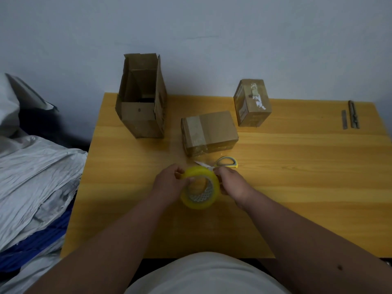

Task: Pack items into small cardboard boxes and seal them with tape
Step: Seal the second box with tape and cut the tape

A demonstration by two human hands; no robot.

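Both hands, left (169, 181) and right (230, 183), gripping tape roll (200, 187) mid-table (297, 166), scissors (220, 163) just beyond, bare wood rightward

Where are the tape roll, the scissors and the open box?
tape roll (200, 188), head view, on its yellow outer band
scissors (227, 161), head view, on the handle loop
open box (141, 122), head view, on its front wall

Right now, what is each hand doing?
Left hand: grips the tape roll.
Right hand: grips the same tape roll.
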